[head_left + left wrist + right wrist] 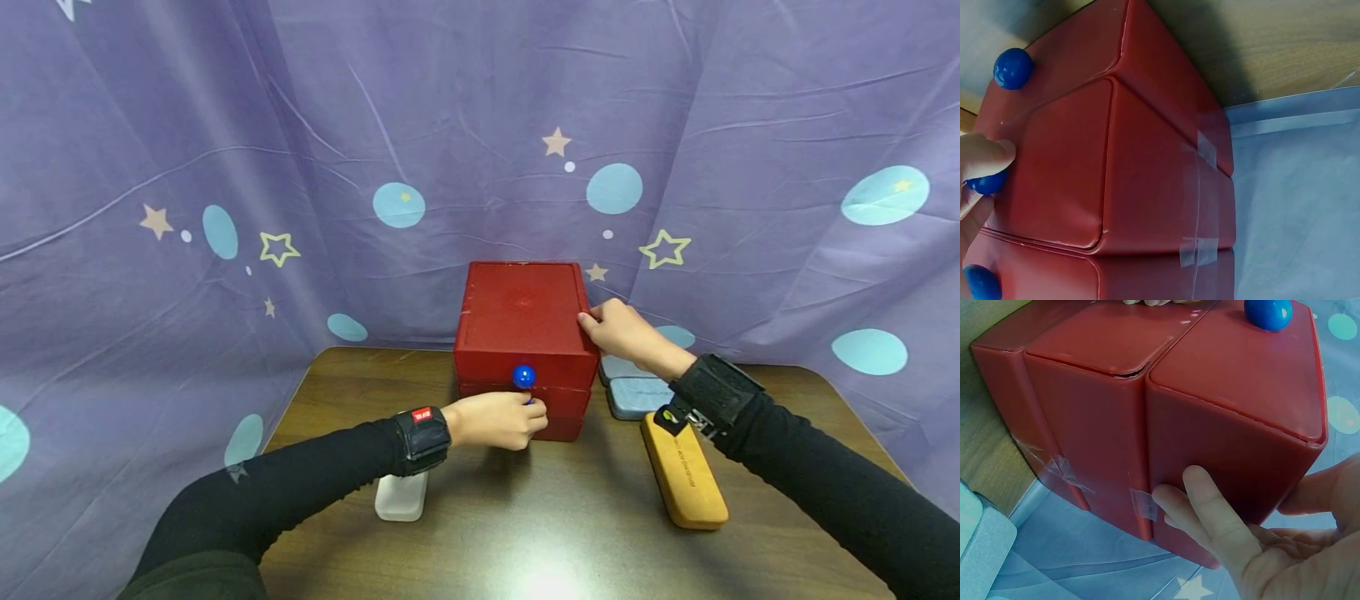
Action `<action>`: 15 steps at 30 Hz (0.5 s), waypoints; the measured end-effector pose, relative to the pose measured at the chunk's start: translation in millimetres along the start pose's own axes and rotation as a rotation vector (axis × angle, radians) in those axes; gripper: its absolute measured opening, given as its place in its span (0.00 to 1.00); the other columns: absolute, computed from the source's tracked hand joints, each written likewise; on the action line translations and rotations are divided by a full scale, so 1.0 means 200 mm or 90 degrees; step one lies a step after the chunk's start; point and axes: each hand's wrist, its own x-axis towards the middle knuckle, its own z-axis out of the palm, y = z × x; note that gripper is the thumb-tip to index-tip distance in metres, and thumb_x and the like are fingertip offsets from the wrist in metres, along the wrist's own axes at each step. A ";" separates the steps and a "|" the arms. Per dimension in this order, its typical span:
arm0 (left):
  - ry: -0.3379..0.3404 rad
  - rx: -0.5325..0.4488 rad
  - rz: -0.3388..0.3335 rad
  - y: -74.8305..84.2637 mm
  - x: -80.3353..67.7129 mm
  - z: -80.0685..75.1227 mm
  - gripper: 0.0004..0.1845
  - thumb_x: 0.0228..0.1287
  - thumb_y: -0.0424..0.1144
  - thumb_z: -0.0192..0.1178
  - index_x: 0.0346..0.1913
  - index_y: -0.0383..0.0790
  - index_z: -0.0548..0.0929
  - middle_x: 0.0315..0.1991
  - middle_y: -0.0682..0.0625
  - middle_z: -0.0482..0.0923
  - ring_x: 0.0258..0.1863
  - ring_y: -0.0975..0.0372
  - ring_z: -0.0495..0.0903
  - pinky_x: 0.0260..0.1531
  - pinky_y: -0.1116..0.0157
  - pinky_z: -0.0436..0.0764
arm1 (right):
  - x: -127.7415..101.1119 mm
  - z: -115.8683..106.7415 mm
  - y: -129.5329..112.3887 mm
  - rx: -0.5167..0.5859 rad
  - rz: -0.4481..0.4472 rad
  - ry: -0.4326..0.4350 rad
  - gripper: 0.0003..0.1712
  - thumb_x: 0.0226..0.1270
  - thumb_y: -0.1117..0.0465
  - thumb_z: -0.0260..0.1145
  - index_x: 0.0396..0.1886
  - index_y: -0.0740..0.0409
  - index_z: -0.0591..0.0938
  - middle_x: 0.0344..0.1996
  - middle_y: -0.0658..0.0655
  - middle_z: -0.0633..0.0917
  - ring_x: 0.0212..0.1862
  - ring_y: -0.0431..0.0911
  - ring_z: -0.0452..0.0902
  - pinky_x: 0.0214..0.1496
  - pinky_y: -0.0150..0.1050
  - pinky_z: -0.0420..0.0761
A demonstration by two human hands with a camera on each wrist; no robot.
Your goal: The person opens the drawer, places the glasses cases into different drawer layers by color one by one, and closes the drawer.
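Observation:
A red box of stacked drawers (523, 310) stands at the back of the table, its blue round knobs facing me. My left hand (495, 419) is at its front, below the top blue knob (524, 377). In the left wrist view, its thumb and fingers pinch the middle drawer's blue knob (988, 182), which they partly hide. My right hand (622, 332) holds the box's upper right edge, thumb over the top. Two of its fingers (1213, 506) lie along the side wall in the right wrist view. All three drawers look closed, save a thin gap at the middle one's edge.
A yellow oblong case (684, 475) lies on the table (555, 517) at right. Behind it are light blue cases (636, 397), partly hidden by the right arm. A white case (401, 498) sits under my left wrist. A purple curtain (450, 108) hangs close behind the box.

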 end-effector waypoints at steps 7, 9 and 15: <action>0.003 -0.006 -0.007 0.00 0.00 0.00 0.17 0.73 0.38 0.54 0.34 0.62 0.90 0.41 0.62 0.81 0.47 0.68 0.77 0.47 0.72 0.77 | 0.00 0.00 0.00 -0.001 0.002 0.004 0.24 0.83 0.57 0.48 0.43 0.73 0.84 0.30 0.62 0.88 0.31 0.41 0.84 0.37 0.36 0.85; 0.000 -0.005 -0.009 0.00 0.01 -0.01 0.17 0.73 0.38 0.54 0.35 0.62 0.90 0.41 0.62 0.81 0.48 0.67 0.77 0.47 0.72 0.77 | 0.00 0.00 0.00 0.000 0.001 0.004 0.24 0.83 0.57 0.48 0.44 0.73 0.84 0.30 0.62 0.88 0.31 0.40 0.84 0.37 0.36 0.85; -0.004 -0.015 -0.019 0.01 0.01 -0.01 0.17 0.73 0.37 0.55 0.35 0.62 0.91 0.41 0.61 0.82 0.48 0.67 0.78 0.48 0.72 0.78 | 0.01 0.00 0.00 0.003 0.005 0.002 0.24 0.83 0.57 0.48 0.45 0.74 0.83 0.30 0.62 0.88 0.31 0.39 0.84 0.37 0.37 0.86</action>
